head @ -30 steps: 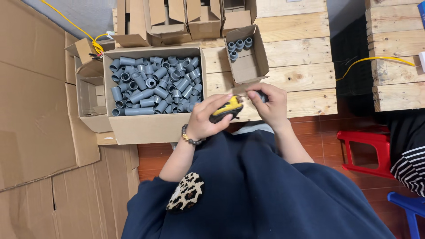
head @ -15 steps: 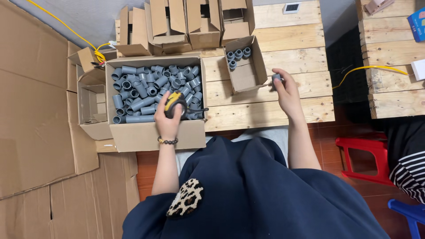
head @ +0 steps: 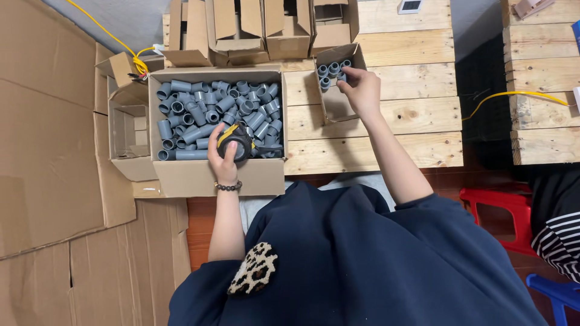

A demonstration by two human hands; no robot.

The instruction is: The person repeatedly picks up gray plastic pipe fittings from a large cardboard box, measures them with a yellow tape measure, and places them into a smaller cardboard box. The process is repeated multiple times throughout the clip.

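My left hand (head: 224, 158) grips a black and yellow tape measure (head: 235, 140) over the near edge of a big cardboard box (head: 217, 176) filled with several grey plastic pipe couplings (head: 199, 108). My right hand (head: 361, 90) reaches into a small open cardboard box (head: 338, 105) on the wooden table (head: 386, 121). Its fingertips rest on a grey coupling (head: 344, 76) next to several others standing at the far end of that box. Whether the fingers still pinch that coupling is unclear.
Several empty open cartons (head: 254, 27) line the table's far edge. Another open carton (head: 128, 130) sits left of the big box, with a yellow cable (head: 115, 39) behind it. Flat cardboard sheets (head: 48, 151) cover the floor at left. A red stool (head: 501, 202) stands at right.
My hands separated. The left one carried the tape measure left to the big box. The right one took a grey coupling forward into the small box.
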